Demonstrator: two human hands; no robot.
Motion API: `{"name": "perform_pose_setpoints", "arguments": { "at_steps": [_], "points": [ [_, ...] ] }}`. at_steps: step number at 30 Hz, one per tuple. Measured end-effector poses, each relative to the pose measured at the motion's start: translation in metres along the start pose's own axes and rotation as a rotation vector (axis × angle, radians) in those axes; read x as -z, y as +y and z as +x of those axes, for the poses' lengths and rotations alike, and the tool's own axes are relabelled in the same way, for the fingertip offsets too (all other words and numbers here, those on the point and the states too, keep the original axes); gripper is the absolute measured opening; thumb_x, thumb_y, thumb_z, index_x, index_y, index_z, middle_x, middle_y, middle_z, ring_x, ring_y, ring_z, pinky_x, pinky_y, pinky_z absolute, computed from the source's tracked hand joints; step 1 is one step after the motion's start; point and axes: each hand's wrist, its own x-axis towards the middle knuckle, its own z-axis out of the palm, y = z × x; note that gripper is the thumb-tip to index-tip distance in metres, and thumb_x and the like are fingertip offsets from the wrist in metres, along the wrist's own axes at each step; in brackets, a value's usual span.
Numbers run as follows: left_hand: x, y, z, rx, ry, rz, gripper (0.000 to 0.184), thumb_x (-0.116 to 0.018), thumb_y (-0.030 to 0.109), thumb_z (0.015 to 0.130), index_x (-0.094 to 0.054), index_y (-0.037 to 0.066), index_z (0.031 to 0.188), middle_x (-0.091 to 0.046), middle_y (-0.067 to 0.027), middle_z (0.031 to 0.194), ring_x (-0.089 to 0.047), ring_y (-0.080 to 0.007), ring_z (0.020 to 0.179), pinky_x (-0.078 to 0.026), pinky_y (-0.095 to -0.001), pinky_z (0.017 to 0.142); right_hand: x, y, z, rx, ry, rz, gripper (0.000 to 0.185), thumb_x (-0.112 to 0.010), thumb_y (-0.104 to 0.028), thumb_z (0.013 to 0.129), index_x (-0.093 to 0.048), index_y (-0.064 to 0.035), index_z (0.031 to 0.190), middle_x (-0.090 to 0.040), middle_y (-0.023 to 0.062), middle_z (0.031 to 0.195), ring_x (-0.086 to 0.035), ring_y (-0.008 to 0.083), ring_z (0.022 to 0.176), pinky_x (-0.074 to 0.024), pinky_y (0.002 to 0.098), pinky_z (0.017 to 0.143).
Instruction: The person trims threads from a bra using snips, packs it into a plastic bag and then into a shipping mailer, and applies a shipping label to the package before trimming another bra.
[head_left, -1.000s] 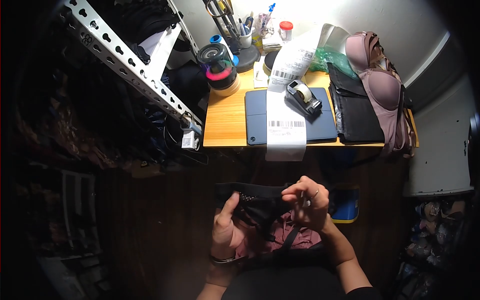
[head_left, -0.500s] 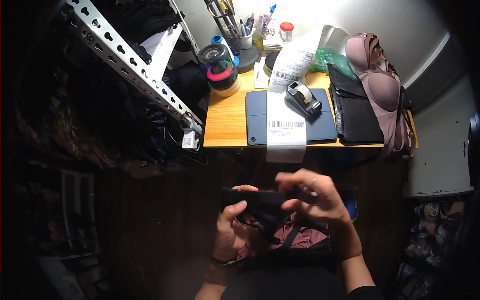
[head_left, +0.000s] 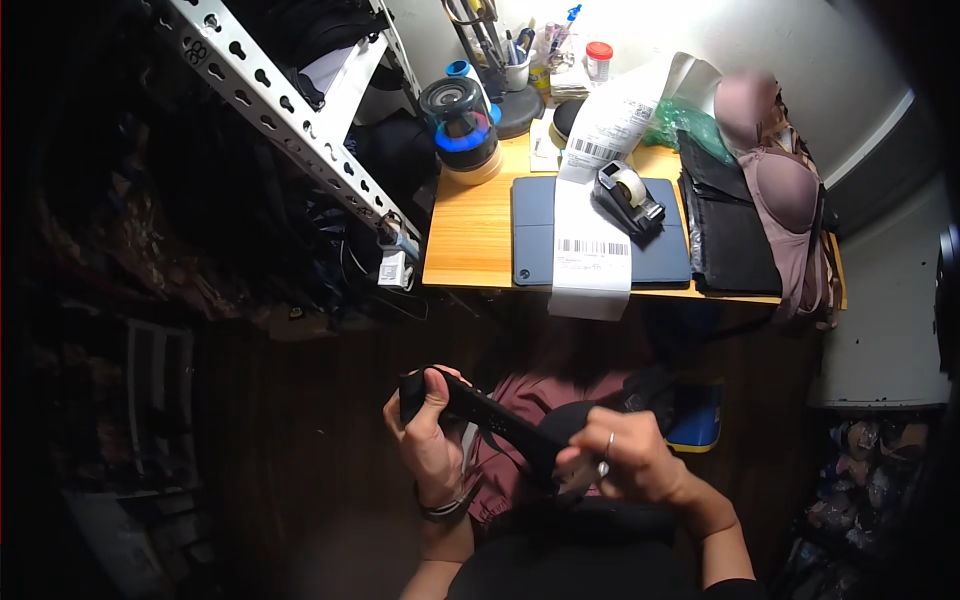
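A black bra (head_left: pixel 505 420) is stretched between my hands above my lap. My left hand (head_left: pixel 425 445) is closed on one end of its band, thumb on top. Against the cup area on the other side, my right hand (head_left: pixel 635 455) has curled, slightly blurred fingers gripping the fabric; a ring shows on one finger. A rounded black cup (head_left: pixel 568 422) shows just left of that hand. Dusky pink fabric (head_left: pixel 535 395) lies below the bra, partly covered by it.
On the wooden table (head_left: pixel 470 235) are a tablet case (head_left: pixel 535 235), a strip of printed labels (head_left: pixel 590 270), a tape dispenser (head_left: pixel 630 195), black plastic bags (head_left: pixel 725 235) and a mauve bra (head_left: pixel 785 190). A white metal shelf (head_left: pixel 300 140) stands left.
My left hand has moved left and my right hand lower, with its fingers now curled in. The band is pulled out lengthwise on a slant. The view has shifted slightly.
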Motion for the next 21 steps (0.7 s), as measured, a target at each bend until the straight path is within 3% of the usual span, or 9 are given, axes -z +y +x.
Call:
{"name": "perform_pose_setpoints", "arguments": {
  "at_steps": [2,5,8,10,11,12,14,15,21],
  "points": [
    [0.005,-0.007,0.003,0.045,-0.001,-0.019,0.027,-0.061,0.023,0.088,-0.059,-0.002,0.079,-0.056,-0.0078,0.065,-0.057,-0.0163,0.059,-0.047,-0.0266,0.057,-0.011,-0.013,-0.012,0.023,-0.014,-0.218,0.024,-0.070,0.001,0.058,-0.058,-0.0061,0.078,-0.046,0.0046,0.062,-0.052,0.0221,0.048,-0.0406,0.0327,0.042],
    [0.008,-0.023,-0.001,0.065,-0.099,0.050,0.026,-0.062,0.022,0.087,-0.059,-0.002,0.079,-0.057,-0.0065,0.068,-0.055,-0.0136,0.058,-0.044,-0.0242,0.056,-0.007,-0.017,-0.023,0.038,-0.004,-0.213,0.022,-0.073,-0.002,0.061,-0.058,-0.0067,0.076,-0.046,0.0033,0.060,-0.051,0.0210,0.045,-0.0391,0.0325,0.040],
    [-0.004,-0.014,-0.013,0.170,-0.172,0.063,0.022,-0.064,0.021,0.086,-0.060,0.000,0.080,-0.057,-0.0044,0.068,-0.054,-0.0114,0.059,-0.044,-0.0233,0.056,0.009,0.004,-0.012,-0.138,0.032,0.153,0.020,-0.061,0.008,0.063,-0.058,-0.0022,0.080,-0.050,0.0037,0.063,-0.051,0.0136,0.051,-0.0394,0.0233,0.047],
    [-0.013,-0.005,-0.027,0.392,-0.147,0.134,0.016,-0.061,0.017,0.088,-0.062,0.003,0.079,-0.061,-0.0034,0.072,-0.058,-0.0107,0.063,-0.045,-0.0225,0.056,0.011,0.027,-0.010,-0.338,0.041,0.352,0.021,-0.052,0.009,0.064,-0.057,0.0014,0.082,-0.049,0.0016,0.065,-0.047,0.0078,0.057,-0.0391,0.0208,0.052],
    [-0.019,-0.005,-0.031,0.389,-0.138,0.016,0.017,-0.061,0.017,0.088,-0.063,0.004,0.078,-0.061,-0.0012,0.071,-0.058,-0.0086,0.064,-0.044,-0.0214,0.056,0.011,0.027,-0.004,-0.466,0.100,0.539,0.017,-0.044,0.010,0.068,-0.054,0.0026,0.080,-0.048,-0.0007,0.065,-0.043,0.0046,0.061,-0.0390,0.0203,0.055],
    [-0.025,-0.006,-0.033,0.386,-0.130,-0.104,0.017,-0.061,0.017,0.088,-0.063,0.005,0.076,-0.060,0.0011,0.069,-0.057,-0.0065,0.065,-0.043,-0.0203,0.056,0.009,0.035,-0.001,-0.358,0.167,0.456,0.011,-0.051,-0.004,0.086,-0.055,0.0010,0.076,-0.058,0.0010,0.078,-0.047,0.0051,0.067,-0.0378,0.0196,0.059],
    [-0.030,0.004,-0.035,0.390,-0.133,-0.138,0.017,-0.060,0.017,0.089,-0.064,0.004,0.077,-0.062,-0.0008,0.072,-0.059,-0.0077,0.067,-0.045,-0.0207,0.058,0.005,0.030,0.011,-0.289,0.424,0.302,0.012,-0.055,-0.003,0.088,-0.063,0.0021,0.094,-0.057,0.0048,0.084,-0.051,0.0071,0.072,-0.0410,0.0193,0.062],
    [-0.031,0.006,-0.036,0.393,-0.124,-0.173,0.018,-0.060,0.016,0.089,-0.064,0.003,0.079,-0.064,-0.0026,0.074,-0.061,-0.0089,0.069,-0.047,-0.0211,0.061,0.011,0.028,0.009,-0.347,0.408,0.314,0.020,-0.061,-0.013,0.088,-0.064,-0.0004,0.103,-0.059,0.0071,0.096,-0.054,0.0098,0.078,-0.0429,0.0202,0.066],
    [-0.020,0.000,-0.033,0.364,-0.240,-0.173,0.021,-0.057,0.017,0.091,-0.065,-0.001,0.088,-0.067,-0.0094,0.085,-0.064,-0.0139,0.077,-0.051,-0.0247,0.071,0.004,0.018,0.005,-0.122,0.446,0.090,0.021,-0.067,-0.002,0.080,-0.065,-0.0018,0.101,-0.060,0.0105,0.096,-0.059,0.0114,0.073,-0.0465,0.0228,0.063]
  ]
}}
